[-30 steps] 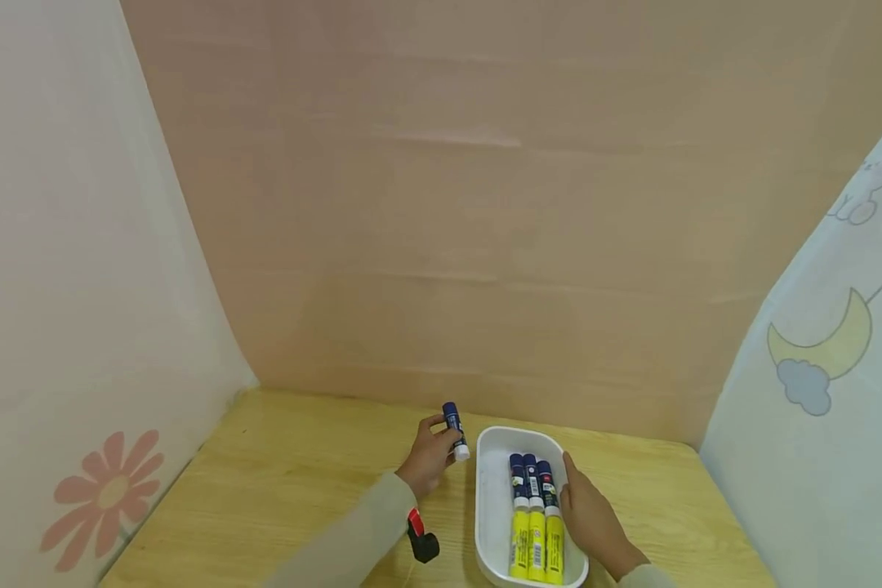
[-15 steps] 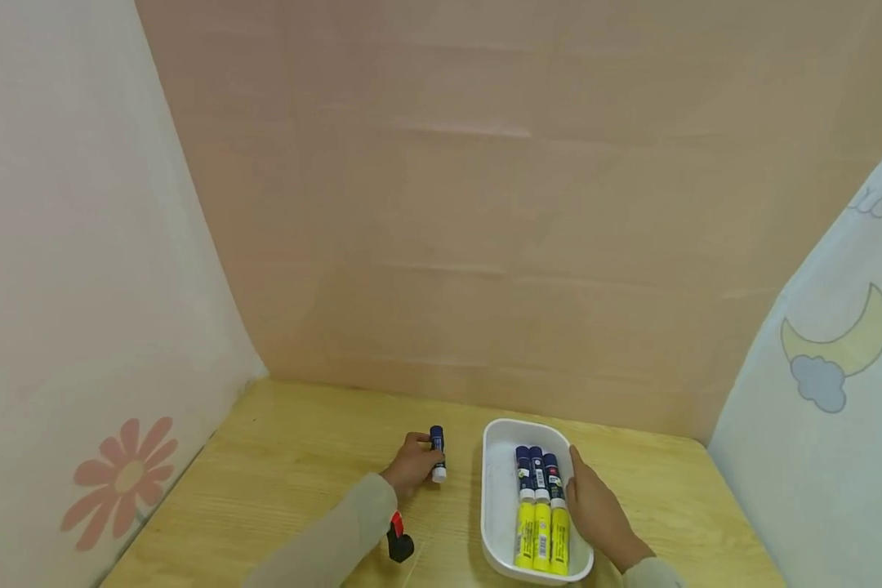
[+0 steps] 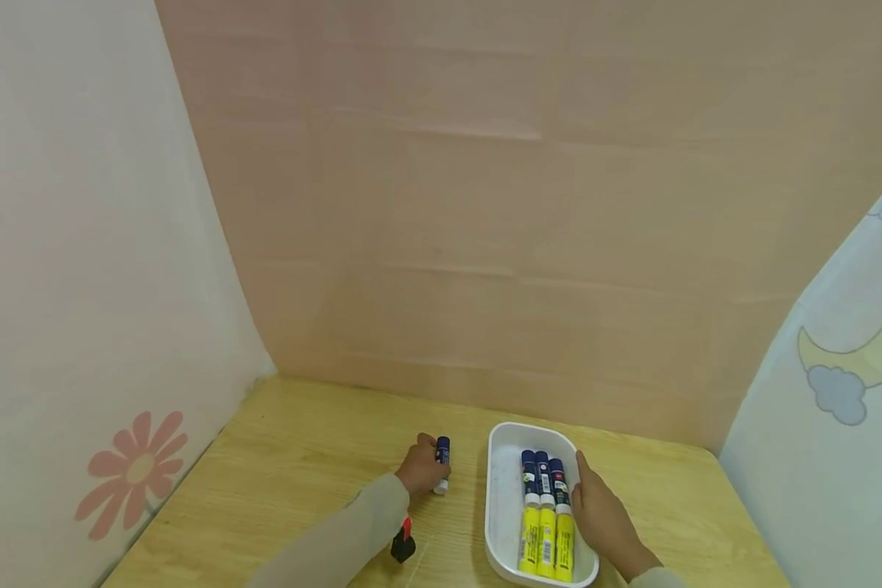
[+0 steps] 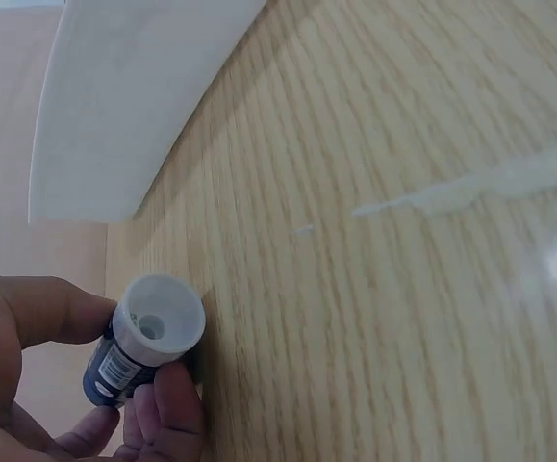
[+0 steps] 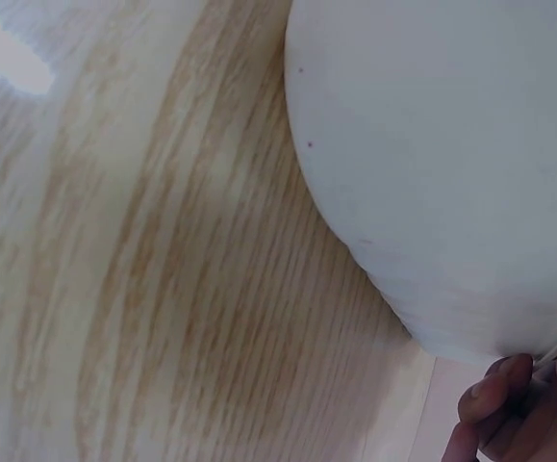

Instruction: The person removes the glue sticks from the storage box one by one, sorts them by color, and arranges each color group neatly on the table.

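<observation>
Tube (image 3: 443, 451), lower centre: navy, white-ended (black-and-white barcode (image 4: 117, 368)). Tray (image 3: 505, 510): white; navy-and-white tubes (image 3: 544, 480), yellow tubes (image 3: 547, 543). Tabletop (image 3: 323, 441): yellowish wood grain. Backdrop (image 3: 441, 204): tan. Left: pink flower (image 3: 140, 468). Right: yellow moon (image 3: 863, 357), blue-grey cloud (image 3: 838, 394).

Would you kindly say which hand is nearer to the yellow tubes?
Right: the right hand grips the white tray beside the yellow tubes. The left hand is farther off, beyond the tray's opposite side, holding a blue tube.

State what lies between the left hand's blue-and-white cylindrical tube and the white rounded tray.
Just bare, yellowish wood-grain tabletop between the tube and tray, in the head view.
</observation>
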A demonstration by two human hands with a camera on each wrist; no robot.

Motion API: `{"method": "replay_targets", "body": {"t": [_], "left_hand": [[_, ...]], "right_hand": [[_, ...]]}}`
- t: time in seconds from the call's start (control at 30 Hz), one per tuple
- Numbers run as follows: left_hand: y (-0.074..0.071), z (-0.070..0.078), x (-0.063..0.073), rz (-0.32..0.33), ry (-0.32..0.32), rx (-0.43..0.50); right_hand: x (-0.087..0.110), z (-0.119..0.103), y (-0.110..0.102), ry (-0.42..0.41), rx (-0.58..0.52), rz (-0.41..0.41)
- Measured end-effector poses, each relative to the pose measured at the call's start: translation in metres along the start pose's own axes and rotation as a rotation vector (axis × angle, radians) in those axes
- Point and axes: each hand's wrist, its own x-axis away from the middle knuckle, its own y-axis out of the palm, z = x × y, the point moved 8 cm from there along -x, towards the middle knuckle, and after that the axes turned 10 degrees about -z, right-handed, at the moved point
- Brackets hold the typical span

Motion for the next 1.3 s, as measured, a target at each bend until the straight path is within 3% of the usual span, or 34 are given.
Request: {"method": "replay_targets", "body": {"t": [0.57, 1.13, 1.3], "left_hand": [[0.001, 0.008, 0.002, 0.056, -0.027, -0.115], [-0.011, 0.012, 0.007, 0.073, 0.011, -0.203], [-0.019, 0.024, 0.010, 0.089, 0.021, -0.107]], "right_hand": [[-0.003, 0.004, 0.004, 0.046, -0.022, -0.054], [-0.002, 0.001, 0.003, 0.026, -0.030, -0.049], [-0.002, 0.001, 0.003, 0.030, -0.031, -0.042]]}}
